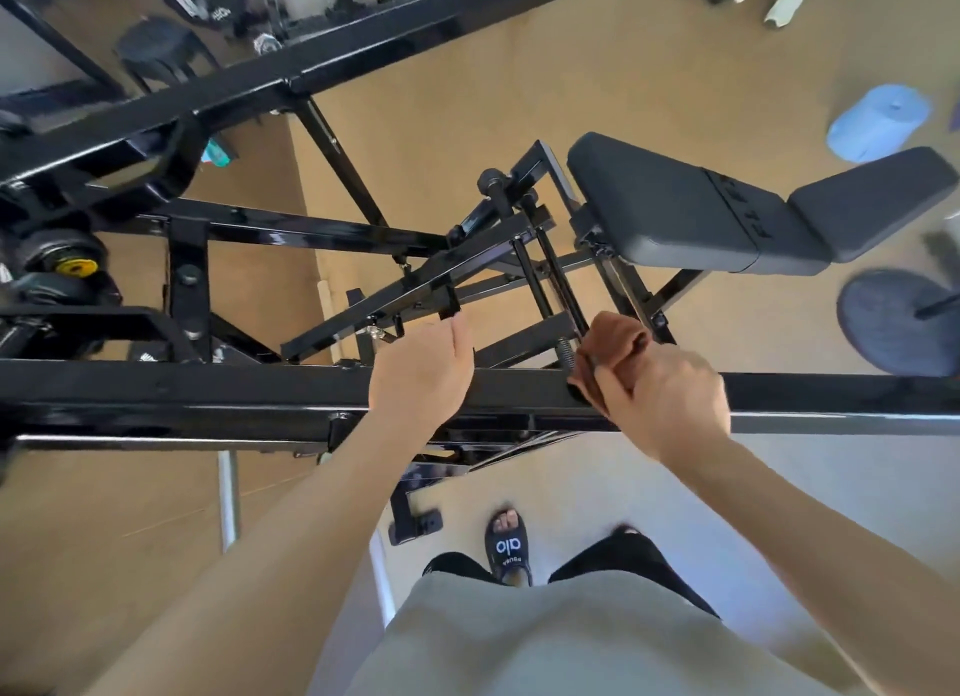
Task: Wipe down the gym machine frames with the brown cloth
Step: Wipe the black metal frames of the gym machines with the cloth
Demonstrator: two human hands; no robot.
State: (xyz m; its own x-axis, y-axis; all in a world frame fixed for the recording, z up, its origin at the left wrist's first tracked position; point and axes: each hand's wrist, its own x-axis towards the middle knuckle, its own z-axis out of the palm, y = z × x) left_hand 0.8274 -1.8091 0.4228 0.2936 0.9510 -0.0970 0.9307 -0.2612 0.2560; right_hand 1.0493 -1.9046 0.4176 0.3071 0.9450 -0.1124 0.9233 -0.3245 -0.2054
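The right hand (660,394) grips the brown cloth (610,339) bunched against the black frame bar (208,389); the left hand (423,368) rests on the bar, fingers curled over its far edge.

Even daylight fills the gym around me; pale glare streaks the black frame bar (208,389) under my arms, and the wide lens bends and blurs every edge.
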